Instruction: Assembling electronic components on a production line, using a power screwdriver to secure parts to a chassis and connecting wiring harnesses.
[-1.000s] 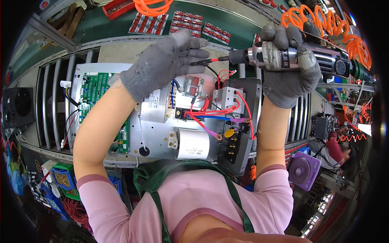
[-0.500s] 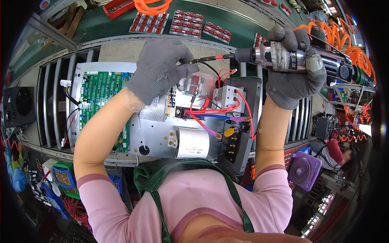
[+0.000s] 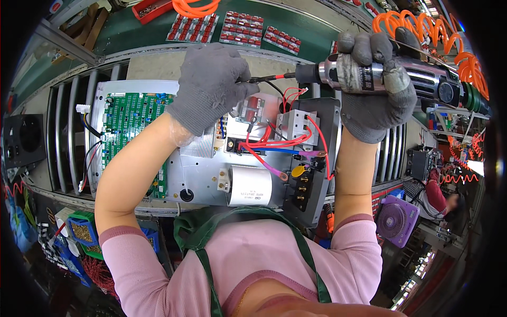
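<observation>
My gloved right hand (image 3: 377,79) grips a pneumatic screwdriver (image 3: 393,76), its long bit (image 3: 272,77) lying level and pointing left. At the bit's tip, the fingers of my gloved left hand (image 3: 214,82) are pinched together; what they hold is too small or hidden. Below them lies a metal plate (image 3: 203,185) carrying a green circuit board (image 3: 134,121), a white cylindrical capacitor (image 3: 250,186) and a white circuit breaker (image 3: 297,129). Red wires (image 3: 264,143) run from the breaker across the plate. A red-and-clear part (image 3: 252,108) sits just under my left hand.
The plate rests on a roller conveyor (image 3: 66,137) with a dark metal panel (image 3: 317,179) standing at its right end. Boards with red parts (image 3: 241,29) and a red bin (image 3: 153,9) lie on the far green bench. Orange coiled hoses (image 3: 443,39) hang at right, near a purple fan (image 3: 396,221).
The screwdriver and my right hand have shifted slightly left. My left hand has turned a little at the bit tip, its fingers drawn closer together.
</observation>
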